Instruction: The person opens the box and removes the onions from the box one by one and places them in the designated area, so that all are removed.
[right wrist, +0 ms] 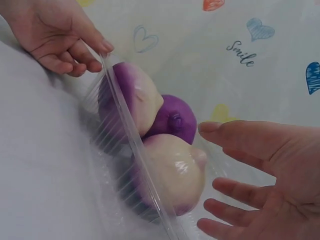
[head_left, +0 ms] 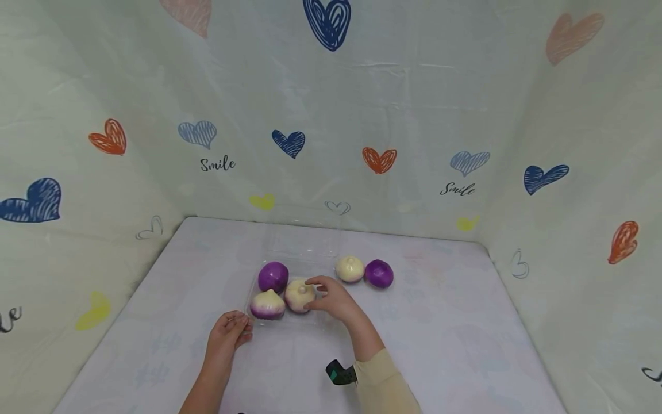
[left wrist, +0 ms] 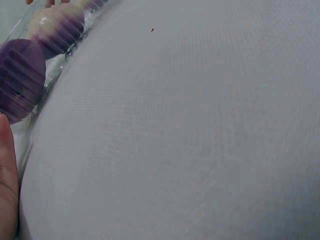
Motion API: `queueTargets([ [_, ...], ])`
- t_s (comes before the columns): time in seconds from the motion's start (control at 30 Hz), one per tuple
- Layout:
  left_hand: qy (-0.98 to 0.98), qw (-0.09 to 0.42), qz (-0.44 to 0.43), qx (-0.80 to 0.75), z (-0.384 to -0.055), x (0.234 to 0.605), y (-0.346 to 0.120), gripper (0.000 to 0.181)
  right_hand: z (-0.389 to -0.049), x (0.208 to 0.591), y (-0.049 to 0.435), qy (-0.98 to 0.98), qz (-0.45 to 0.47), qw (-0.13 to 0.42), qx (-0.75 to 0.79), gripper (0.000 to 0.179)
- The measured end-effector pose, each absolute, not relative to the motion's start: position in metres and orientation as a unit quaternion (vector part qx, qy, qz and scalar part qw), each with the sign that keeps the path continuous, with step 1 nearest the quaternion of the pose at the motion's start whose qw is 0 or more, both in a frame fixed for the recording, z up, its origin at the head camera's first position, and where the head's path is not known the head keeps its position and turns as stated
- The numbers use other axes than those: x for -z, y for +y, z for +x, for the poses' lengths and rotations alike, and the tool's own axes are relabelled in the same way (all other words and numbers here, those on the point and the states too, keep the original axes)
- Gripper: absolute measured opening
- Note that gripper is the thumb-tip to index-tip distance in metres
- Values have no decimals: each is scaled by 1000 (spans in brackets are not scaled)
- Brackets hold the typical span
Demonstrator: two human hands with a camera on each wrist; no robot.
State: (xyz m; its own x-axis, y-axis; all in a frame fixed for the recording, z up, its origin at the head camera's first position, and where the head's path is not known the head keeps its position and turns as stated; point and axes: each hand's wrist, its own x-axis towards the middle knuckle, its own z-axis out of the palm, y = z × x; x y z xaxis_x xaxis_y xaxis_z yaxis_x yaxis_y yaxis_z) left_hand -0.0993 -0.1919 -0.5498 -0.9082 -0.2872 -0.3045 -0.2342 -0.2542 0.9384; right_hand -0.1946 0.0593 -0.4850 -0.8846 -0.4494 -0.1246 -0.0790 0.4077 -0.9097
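A clear plastic box (right wrist: 120, 100) with an open lid holds three toy onions. One is purple (head_left: 273, 277); beside it lie a cream-and-purple onion (head_left: 267, 305) at the near left and another cream-and-purple onion (head_left: 296, 295) on the right. My left hand (head_left: 227, 333) pinches the box's left rim between thumb and fingers, as the right wrist view shows. Around the right-hand onion my right hand (head_left: 333, 298) spreads its fingers, and in the right wrist view they stand slightly apart from it. The left wrist view shows the purple bottoms (left wrist: 20, 80) through the ribbed wall.
Right of the box, a cream onion (head_left: 350, 269) and a purple onion (head_left: 380, 274) sit side by side on the white table (head_left: 439, 333). A dark wrist camera (head_left: 340, 374) juts from the right sleeve. Curtains printed with hearts (head_left: 380, 160) surround the table's back and sides.
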Motion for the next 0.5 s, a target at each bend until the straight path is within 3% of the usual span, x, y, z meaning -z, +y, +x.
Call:
queueTargets([
  [0.5, -610, 25, 205, 765, -99, 552, -193, 20, -212, 487, 45, 839, -173, 201, 475, 36],
])
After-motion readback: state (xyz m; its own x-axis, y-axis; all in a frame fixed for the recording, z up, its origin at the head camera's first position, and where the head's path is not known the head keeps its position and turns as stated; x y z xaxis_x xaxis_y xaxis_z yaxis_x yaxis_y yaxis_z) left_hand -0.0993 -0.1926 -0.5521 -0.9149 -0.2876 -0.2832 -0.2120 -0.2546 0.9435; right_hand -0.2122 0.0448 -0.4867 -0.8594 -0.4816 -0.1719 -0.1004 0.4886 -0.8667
